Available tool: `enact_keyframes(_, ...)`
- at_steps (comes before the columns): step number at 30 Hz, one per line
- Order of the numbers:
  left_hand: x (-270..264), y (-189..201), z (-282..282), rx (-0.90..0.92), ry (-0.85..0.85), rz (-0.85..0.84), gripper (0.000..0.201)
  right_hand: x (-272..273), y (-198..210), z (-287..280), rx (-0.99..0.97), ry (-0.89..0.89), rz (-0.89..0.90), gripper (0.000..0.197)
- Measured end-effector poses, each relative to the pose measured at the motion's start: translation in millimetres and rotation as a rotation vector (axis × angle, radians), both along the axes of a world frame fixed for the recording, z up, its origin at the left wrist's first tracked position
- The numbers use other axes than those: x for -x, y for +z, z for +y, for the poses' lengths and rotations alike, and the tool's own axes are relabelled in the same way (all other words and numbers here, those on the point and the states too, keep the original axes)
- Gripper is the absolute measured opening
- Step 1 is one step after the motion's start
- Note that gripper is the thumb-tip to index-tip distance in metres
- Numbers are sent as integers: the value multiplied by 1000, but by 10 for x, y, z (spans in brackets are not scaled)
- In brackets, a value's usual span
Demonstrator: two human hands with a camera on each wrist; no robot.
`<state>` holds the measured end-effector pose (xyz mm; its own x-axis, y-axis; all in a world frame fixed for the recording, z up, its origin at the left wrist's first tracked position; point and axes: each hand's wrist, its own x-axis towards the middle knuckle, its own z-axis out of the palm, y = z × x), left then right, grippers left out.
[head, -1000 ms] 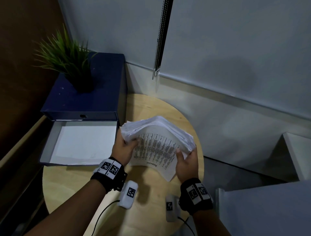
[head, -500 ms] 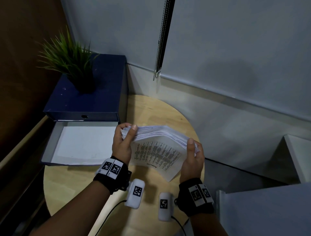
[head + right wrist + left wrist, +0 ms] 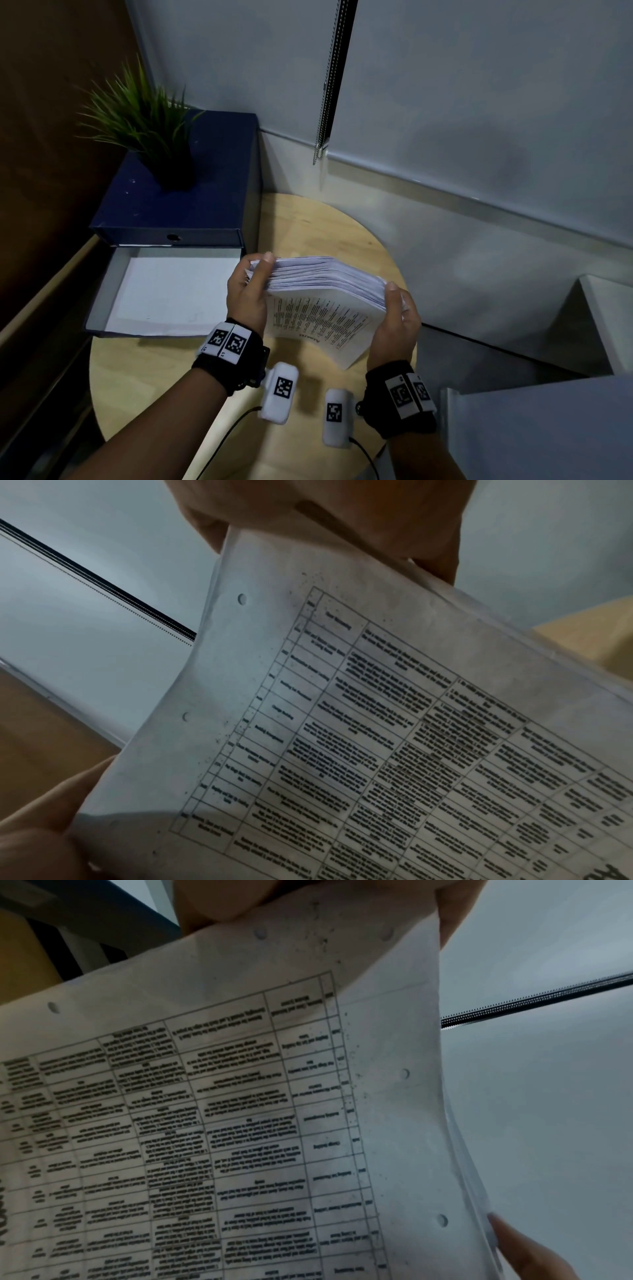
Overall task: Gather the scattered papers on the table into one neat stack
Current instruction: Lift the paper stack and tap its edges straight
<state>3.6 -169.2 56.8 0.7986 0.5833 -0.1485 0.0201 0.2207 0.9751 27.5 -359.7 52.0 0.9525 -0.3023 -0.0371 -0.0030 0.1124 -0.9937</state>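
Observation:
A thick stack of printed papers (image 3: 325, 294) stands on edge over the round wooden table (image 3: 315, 226), its lower edge toward me. My left hand (image 3: 248, 291) grips the stack's left end, thumb on top. My right hand (image 3: 395, 315) grips the right end, thumb up along the edge. In both wrist views the front sheet (image 3: 240, 1110) (image 3: 394, 737) fills the frame, a printed table with punched holes. The stack's top edges look roughly even.
A dark blue file box (image 3: 178, 192) with a potted plant (image 3: 144, 113) on it stands at the table's left. Its open drawer (image 3: 113, 274) holds a white sheet. A blind chain (image 3: 330, 85) hangs at the wall behind. White furniture (image 3: 548, 428) sits at the right.
The fanned, bent stack has been squared and turned more upright. Both hands shifted from under the sheets to gripping its two ends, and the stack sits slightly lower.

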Motion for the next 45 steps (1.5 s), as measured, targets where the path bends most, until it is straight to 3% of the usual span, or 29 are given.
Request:
enact_keyframes(3, 2, 19, -3, -36, -7, 5, 42, -11, 16, 9, 46, 5, -12, 49)
enact_keyframes(9, -44, 15, -5, -39, 1, -49, 50, -34, -11, 13, 64, -61, -2, 37)
enact_keyframes(14, 24, -296, 224, 22, -352, -259, 90, -20, -57, -86, 32, 159, -80, 53)
enact_keyframes(17, 94, -497, 381, -140, -513, -142, 99, 9, -173, -212, 160, 304, -91, 54)
enact_keyframes(20, 49, -635, 441, -292, -480, 31, 87, 25, -340, -240, 272, 275, 4, 53)
enact_keyframes(23, -75, -511, 349, -172, -377, 5, 65, 18, -424, -198, 245, 241, 83, 49)
enact_keyframes(26, -135, -414, 298, -149, -395, -28, 70, -13, -449, -207, 171, 242, 97, 59)
enact_keyframes(32, -173, -365, 261, -73, -391, -11, 88, -119, -409, -232, 233, 282, 104, 68)
enact_keyframes(40, -290, -450, 208, -142, -283, 37, 63, -150, -358, -66, 278, 234, 147, 43)
enact_keyframes(45, -173, -425, 149, -226, -295, -26, 55, -133, -363, -140, 335, 229, 78, 46)
